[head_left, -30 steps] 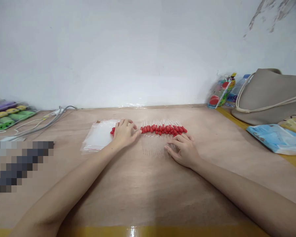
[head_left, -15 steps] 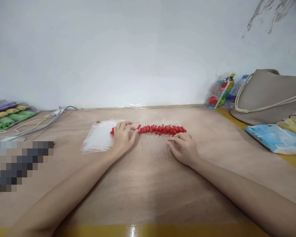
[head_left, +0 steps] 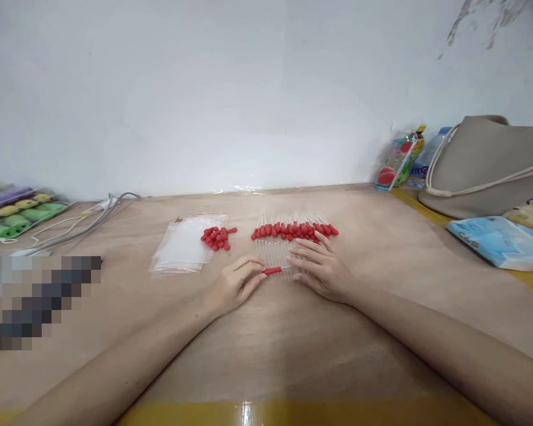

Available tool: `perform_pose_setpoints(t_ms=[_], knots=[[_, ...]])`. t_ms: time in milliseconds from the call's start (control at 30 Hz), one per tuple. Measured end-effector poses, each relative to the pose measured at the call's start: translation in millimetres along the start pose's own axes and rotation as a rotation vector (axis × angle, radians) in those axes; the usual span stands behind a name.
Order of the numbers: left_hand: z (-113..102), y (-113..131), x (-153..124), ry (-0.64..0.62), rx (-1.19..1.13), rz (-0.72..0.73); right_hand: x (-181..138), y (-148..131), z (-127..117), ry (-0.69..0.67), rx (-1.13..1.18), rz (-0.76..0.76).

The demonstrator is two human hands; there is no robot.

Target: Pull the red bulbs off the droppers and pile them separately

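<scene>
A row of clear glass droppers with red rubber bulbs (head_left: 293, 231) lies on the brown table top (head_left: 266, 349). A small heap of loose red bulbs (head_left: 217, 236) sits to its left, on the edge of a stack of clear zip bags (head_left: 182, 251). My left hand (head_left: 235, 285) pinches the red bulb end of one dropper (head_left: 273, 270) lying sideways near me. My right hand (head_left: 322, 269) rests on the clear tubes of the row, its fingers at the other end of that dropper.
Grey cables (head_left: 84, 222) and packs of green, yellow and purple items (head_left: 13, 210) lie at the far left. A beige bag (head_left: 488, 165), bottles in plastic (head_left: 402, 160) and a blue packet (head_left: 501, 242) stand at the right. A yellow strip (head_left: 266, 414) edges the table.
My left hand left the heap of red bulbs and came toward me with one dropper in a pinch. My right hand shifted left to meet it. The heap now shows.
</scene>
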State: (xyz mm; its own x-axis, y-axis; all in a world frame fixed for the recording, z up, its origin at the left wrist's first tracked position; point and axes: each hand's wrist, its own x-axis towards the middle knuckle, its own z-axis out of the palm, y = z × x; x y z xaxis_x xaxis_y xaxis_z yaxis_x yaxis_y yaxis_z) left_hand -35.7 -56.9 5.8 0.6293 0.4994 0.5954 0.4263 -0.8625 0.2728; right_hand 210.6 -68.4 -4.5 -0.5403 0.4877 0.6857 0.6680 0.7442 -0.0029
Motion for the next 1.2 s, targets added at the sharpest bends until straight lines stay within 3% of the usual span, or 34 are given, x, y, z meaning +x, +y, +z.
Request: perform_pose_setpoints(t_ms=[233, 533, 800, 1000, 1200], knots=[[-0.4, 3.6, 1.0, 0.032, -0.004, 0.043, 0.6, -1.1, 3.1, 0.017, 0.060, -0.024], [16.2, 7.4, 9.2, 0.016, 0.136, 0.142, 5.8, -13.4, 8.8, 0.093, 0.137, -0.071], [8.1, 15.1, 10.2, -0.158, 0.161, 0.090, 4.9, -16.8, 8.2, 0.071, 0.199, -0.135], [5.8, 16.4, 8.0, -0.236, 0.127, 0.041, 2.9, -16.2, 5.9, 0.135, 0.122, -0.219], [2.5, 14.5, 4.0, -0.195, 0.140, 0.103, -1.7, -14.9, 3.4, 0.163, 0.069, -0.266]])
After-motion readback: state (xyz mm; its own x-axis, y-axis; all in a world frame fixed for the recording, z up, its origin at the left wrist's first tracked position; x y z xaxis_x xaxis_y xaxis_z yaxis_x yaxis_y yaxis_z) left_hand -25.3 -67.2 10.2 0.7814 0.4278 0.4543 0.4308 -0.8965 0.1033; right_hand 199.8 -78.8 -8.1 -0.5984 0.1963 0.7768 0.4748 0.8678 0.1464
